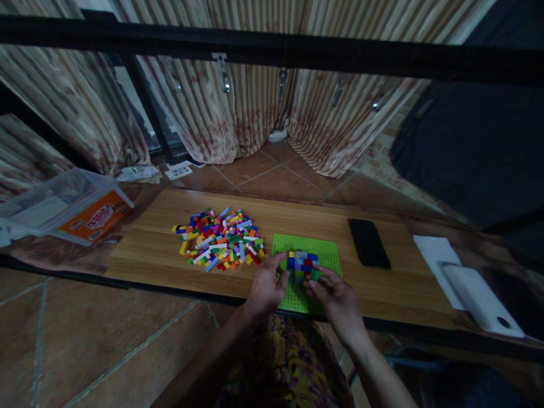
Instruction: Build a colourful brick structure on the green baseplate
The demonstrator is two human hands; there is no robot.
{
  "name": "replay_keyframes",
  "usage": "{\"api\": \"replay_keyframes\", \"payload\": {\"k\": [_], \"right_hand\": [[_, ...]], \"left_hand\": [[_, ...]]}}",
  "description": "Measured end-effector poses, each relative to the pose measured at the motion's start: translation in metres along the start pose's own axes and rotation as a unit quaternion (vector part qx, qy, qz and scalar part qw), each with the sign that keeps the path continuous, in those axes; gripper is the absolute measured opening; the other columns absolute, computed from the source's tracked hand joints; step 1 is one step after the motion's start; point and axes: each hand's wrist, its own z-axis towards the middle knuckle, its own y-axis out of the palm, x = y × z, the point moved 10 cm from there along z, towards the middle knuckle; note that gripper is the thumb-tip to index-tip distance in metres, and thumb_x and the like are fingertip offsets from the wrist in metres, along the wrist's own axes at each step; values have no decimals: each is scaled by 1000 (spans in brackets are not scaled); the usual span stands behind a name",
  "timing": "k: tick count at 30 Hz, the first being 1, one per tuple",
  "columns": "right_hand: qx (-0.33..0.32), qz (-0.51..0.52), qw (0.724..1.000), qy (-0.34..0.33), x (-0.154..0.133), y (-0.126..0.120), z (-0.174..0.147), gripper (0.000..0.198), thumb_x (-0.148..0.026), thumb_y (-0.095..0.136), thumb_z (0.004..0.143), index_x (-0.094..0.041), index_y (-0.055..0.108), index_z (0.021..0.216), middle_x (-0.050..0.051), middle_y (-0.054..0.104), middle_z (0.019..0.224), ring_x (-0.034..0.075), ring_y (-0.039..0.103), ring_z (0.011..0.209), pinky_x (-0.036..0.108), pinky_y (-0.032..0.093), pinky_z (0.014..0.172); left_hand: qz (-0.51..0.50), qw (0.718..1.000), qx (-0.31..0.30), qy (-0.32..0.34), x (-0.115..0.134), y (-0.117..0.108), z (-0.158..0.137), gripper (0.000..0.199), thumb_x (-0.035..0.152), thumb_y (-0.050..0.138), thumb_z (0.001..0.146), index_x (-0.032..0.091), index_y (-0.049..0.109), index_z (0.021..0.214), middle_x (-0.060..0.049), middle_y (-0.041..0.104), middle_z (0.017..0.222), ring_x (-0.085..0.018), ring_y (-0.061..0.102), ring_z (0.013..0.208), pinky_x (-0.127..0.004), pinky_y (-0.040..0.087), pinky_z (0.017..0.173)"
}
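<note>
A bright green studded baseplate (pixel 325 249) lies on the wooden table, and a small block of joined bricks (pixel 301 262) in blue, red, grey and yellow stands on it. Between the thumb and fingers of my right hand (pixel 335 292) is a dark green brick (pixel 315 274), held at the near right side of that block. My left hand (pixel 267 286) is at the block's left side, thumb and forefinger apart and close to it; I cannot tell whether they touch it. To the left of the plate is a heap of loose toy bricks (pixel 229 238) in many colours.
A black phone (pixel 369 243) lies right of the plate. Farther right are a white sheet (pixel 437 258) and a white flat case (pixel 480 297). A clear plastic box (pixel 91 190) with an orange label stands at the far left. The wooden table (pixel 144 249) has a dark front edge.
</note>
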Motion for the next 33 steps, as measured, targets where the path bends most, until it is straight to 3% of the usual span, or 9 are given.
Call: {"api": "replay_keyframes", "payload": {"k": [3,6,11,14,17,23,28,33], "right_hand": [[-26,-57,997,-33,-8,7,9,52,-46,71,73,-20,57,117,5,72,86,21,70,75,36,57,66],[-49,-179,978,-92,-21,19,18,46,-43,58,84,-22,53,125,6,72,93,21,69,78,36,55,69],[-66,-396,888,-224,-43,50,23,36,-35,48,91,-22,59,123,9,70,98,24,64,89,42,50,82],[-61,-460,828,-314,-52,67,21,33,-34,52,89,-21,64,117,11,65,111,27,55,105,43,45,93],[-37,-498,792,-352,-51,71,24,30,-34,57,88,-20,68,112,12,58,124,29,47,115,45,40,99],[-6,-522,774,-359,-39,55,36,32,-39,55,89,-21,68,112,12,51,131,31,40,123,49,37,103],[-27,-513,775,-367,-33,48,38,33,-40,52,91,-21,67,114,11,50,130,29,43,120,48,39,102],[-53,-545,751,-369,-36,52,38,33,-39,51,92,-21,67,114,12,50,132,30,44,120,47,39,102]], "left_hand": [[0,1000,4,-6,-8,3,0,42,19,54,83,20,54,125,-8,66,112,-18,63,83,-32,52,78],[-7,1000,7,-5,-11,3,-2,44,20,53,84,20,53,128,-9,65,116,-18,63,86,-33,52,81],[22,1000,0,9,-9,3,-4,46,18,52,84,18,51,130,-10,65,116,-19,64,90,-36,51,88],[34,999,6,20,-8,3,-4,48,16,51,85,19,49,132,-11,63,121,-20,64,95,-37,51,92],[29,999,10,28,-8,3,-4,49,15,48,86,19,46,135,-12,59,129,-20,63,101,-40,49,96],[47,998,-3,45,-8,7,-3,53,13,43,90,19,36,142,-9,62,128,-21,59,113,-41,47,101],[110,991,-19,71,-3,15,-3,54,14,39,92,20,30,145,-7,63,126,-20,58,116,-40,47,103],[159,983,-26,86,0,19,-4,54,14,38,93,18,28,146,-8,63,126,-20,59,113,-39,48,101]]}}
